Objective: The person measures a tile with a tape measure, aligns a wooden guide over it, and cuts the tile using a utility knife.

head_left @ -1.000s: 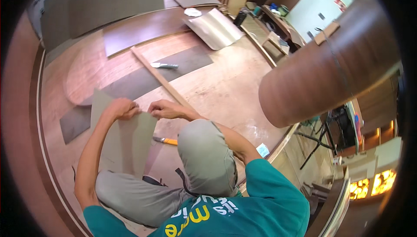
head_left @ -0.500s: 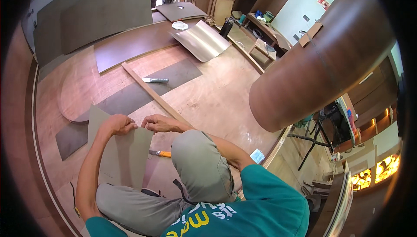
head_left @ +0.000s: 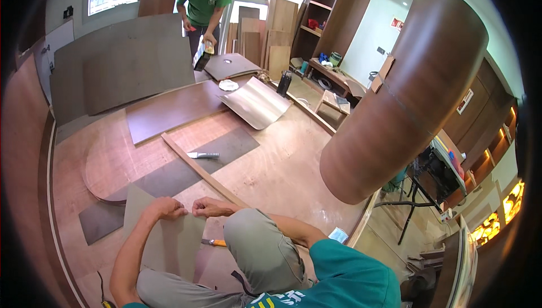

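A thin grey-brown sheet [head_left: 172, 248] is tilted up in front of my lap. My left hand [head_left: 168, 208] is closed at the sheet's upper edge, fingertips pinched on it. Just to the right, my right hand [head_left: 210, 207] is also pinched. Its fingertips almost meet those of the left, and whatever lies between them is too small to make out. Beside my raised knee lies a cutter with an orange handle [head_left: 217, 243], partly hidden behind the leg.
A wooden strip [head_left: 197, 167] and a scraper-like tool [head_left: 204, 155] lie ahead on a dark panel [head_left: 237, 147]. A curved metallic sheet [head_left: 257, 103] is farther off. A big brown roll [head_left: 403, 99] rises at right. A person in green [head_left: 206, 3] stands at the back, holding a can.
The view has tilted up, so the scene sits lower and the person at the back shows more fully. Both hands stay pinched close together at the sheet's upper edge.
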`<move>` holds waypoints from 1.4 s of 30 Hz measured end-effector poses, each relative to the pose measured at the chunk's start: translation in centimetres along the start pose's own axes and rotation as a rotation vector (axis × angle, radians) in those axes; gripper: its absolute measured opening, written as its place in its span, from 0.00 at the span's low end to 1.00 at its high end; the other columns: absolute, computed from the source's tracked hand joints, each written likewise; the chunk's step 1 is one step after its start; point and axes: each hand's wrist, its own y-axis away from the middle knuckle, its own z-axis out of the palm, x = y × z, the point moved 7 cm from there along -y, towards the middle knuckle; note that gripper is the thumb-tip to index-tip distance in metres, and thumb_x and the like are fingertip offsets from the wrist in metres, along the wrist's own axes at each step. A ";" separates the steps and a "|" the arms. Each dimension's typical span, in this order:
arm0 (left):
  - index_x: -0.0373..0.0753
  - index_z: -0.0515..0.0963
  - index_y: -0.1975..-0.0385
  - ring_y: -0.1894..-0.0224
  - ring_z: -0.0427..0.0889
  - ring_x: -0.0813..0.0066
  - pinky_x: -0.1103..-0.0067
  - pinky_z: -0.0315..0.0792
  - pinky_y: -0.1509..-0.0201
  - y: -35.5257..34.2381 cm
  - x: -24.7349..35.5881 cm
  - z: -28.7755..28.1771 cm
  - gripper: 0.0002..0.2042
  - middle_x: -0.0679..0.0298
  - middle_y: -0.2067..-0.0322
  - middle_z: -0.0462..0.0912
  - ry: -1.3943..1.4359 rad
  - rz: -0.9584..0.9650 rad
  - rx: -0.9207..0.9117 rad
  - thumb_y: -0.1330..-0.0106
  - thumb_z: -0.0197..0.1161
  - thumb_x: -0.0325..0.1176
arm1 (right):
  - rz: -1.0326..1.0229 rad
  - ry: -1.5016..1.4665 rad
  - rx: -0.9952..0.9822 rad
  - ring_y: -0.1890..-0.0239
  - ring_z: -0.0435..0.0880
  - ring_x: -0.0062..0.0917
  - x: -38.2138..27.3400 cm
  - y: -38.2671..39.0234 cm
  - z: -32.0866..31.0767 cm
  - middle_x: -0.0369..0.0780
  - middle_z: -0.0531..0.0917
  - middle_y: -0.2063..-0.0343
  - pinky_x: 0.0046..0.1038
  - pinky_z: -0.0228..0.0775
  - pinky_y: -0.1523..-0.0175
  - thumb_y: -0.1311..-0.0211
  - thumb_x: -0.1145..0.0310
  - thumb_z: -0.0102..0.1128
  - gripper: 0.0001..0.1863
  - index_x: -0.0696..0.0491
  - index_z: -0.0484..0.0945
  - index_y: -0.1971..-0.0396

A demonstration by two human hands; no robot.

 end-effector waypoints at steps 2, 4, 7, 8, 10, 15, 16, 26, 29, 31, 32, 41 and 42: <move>0.47 0.82 0.56 0.57 0.81 0.51 0.62 0.73 0.52 -0.2 0.2 0.5 0.21 0.54 0.60 0.83 0.005 0.001 -0.016 0.35 0.50 0.55 | 0.005 0.010 0.011 0.71 0.67 0.16 0.1 0.3 0.2 0.30 0.72 0.75 0.22 0.60 0.67 0.39 0.65 0.55 0.07 0.52 0.75 0.68; 0.46 0.81 0.56 0.57 0.81 0.52 0.62 0.74 0.52 -0.3 0.3 0.4 0.22 0.54 0.60 0.83 0.011 0.005 -0.027 0.35 0.50 0.55 | 0.043 0.002 0.014 0.70 0.67 0.16 0.0 0.4 0.1 0.30 0.72 0.74 0.21 0.61 0.66 0.40 0.66 0.55 0.06 0.52 0.75 0.67; 0.46 0.81 0.56 0.57 0.81 0.52 0.62 0.74 0.52 -1.4 0.3 1.3 0.22 0.54 0.60 0.83 -0.021 0.027 -0.016 0.35 0.50 0.54 | -0.016 0.010 0.022 0.70 0.68 0.16 1.6 -0.1 -0.3 0.30 0.73 0.74 0.22 0.62 0.66 0.40 0.67 0.55 0.06 0.52 0.75 0.67; 0.46 0.81 0.55 0.57 0.81 0.53 0.62 0.74 0.52 -1.3 0.3 1.2 0.22 0.54 0.60 0.83 -0.040 0.032 -0.007 0.35 0.50 0.54 | -0.002 0.009 0.022 0.70 0.68 0.16 1.5 -0.2 -0.1 0.31 0.73 0.73 0.22 0.62 0.66 0.40 0.68 0.55 0.06 0.53 0.75 0.66; 0.46 0.81 0.56 0.57 0.81 0.53 0.63 0.74 0.52 -0.8 0.1 1.2 0.22 0.54 0.61 0.84 -0.037 0.016 -0.011 0.35 0.50 0.54 | 0.027 0.006 0.024 0.70 0.69 0.16 1.2 -0.5 0.1 0.31 0.74 0.73 0.21 0.63 0.66 0.41 0.69 0.56 0.06 0.53 0.75 0.65; 0.46 0.82 0.58 0.58 0.81 0.53 0.63 0.74 0.53 -1.1 -0.4 1.8 0.21 0.55 0.61 0.84 -0.055 0.023 -0.010 0.35 0.51 0.54 | 0.003 -0.131 0.051 0.71 0.71 0.16 1.2 -1.2 0.5 0.32 0.74 0.73 0.20 0.65 0.68 0.44 0.73 0.58 0.08 0.53 0.72 0.65; 0.45 0.82 0.58 0.58 0.82 0.53 0.63 0.74 0.53 -1.5 -0.4 1.7 0.21 0.55 0.61 0.84 -0.045 0.033 -0.007 0.35 0.51 0.54 | -0.017 -0.135 0.061 0.71 0.71 0.16 1.5 -1.5 0.0 0.32 0.74 0.74 0.20 0.65 0.68 0.45 0.74 0.58 0.08 0.53 0.72 0.65; 0.39 0.81 0.62 0.60 0.81 0.48 0.62 0.74 0.55 -1.6 1.0 1.7 0.22 0.51 0.64 0.83 -0.012 0.098 -0.012 0.35 0.52 0.53 | 0.093 -0.253 -0.074 0.73 0.68 0.17 0.7 0.9 0.4 0.31 0.71 0.75 0.20 0.60 0.68 0.49 0.73 0.60 0.16 0.53 0.68 0.60; 0.40 0.81 0.59 0.59 0.81 0.49 0.62 0.74 0.54 -0.6 1.4 1.3 0.23 0.51 0.63 0.83 -0.008 0.079 -0.018 0.35 0.52 0.54 | 0.038 -0.142 -0.068 0.73 0.68 0.17 -0.4 1.3 0.1 0.33 0.72 0.75 0.21 0.60 0.68 0.48 0.73 0.60 0.16 0.54 0.68 0.60; 0.40 0.81 0.58 0.58 0.81 0.49 0.62 0.74 0.54 -0.1 1.3 1.2 0.23 0.50 0.62 0.83 -0.009 0.084 -0.014 0.35 0.52 0.54 | 0.029 -0.101 -0.071 0.73 0.68 0.17 -0.6 1.0 0.4 0.33 0.72 0.76 0.21 0.60 0.68 0.48 0.73 0.60 0.15 0.54 0.68 0.60; 0.40 0.81 0.58 0.58 0.81 0.49 0.62 0.74 0.54 0.2 1.2 1.2 0.23 0.50 0.62 0.83 -0.004 0.092 0.002 0.34 0.52 0.54 | 0.023 -0.081 -0.076 0.73 0.68 0.17 -0.7 0.8 0.7 0.34 0.72 0.76 0.21 0.60 0.68 0.47 0.74 0.60 0.15 0.54 0.67 0.60; 0.41 0.81 0.57 0.57 0.81 0.49 0.61 0.73 0.53 0.9 0.5 1.9 0.23 0.50 0.62 0.83 0.010 0.075 -0.024 0.34 0.51 0.55 | 0.067 -0.022 -0.117 0.73 0.68 0.18 -0.6 0.2 1.5 0.34 0.71 0.76 0.22 0.60 0.69 0.47 0.73 0.60 0.14 0.54 0.67 0.63; 0.41 0.81 0.58 0.57 0.81 0.49 0.61 0.73 0.53 1.0 0.8 1.6 0.23 0.50 0.62 0.83 -0.001 0.066 -0.034 0.34 0.51 0.55 | 0.068 -0.049 -0.126 0.73 0.67 0.17 -0.5 0.3 1.4 0.33 0.71 0.76 0.22 0.59 0.70 0.48 0.73 0.60 0.13 0.53 0.67 0.63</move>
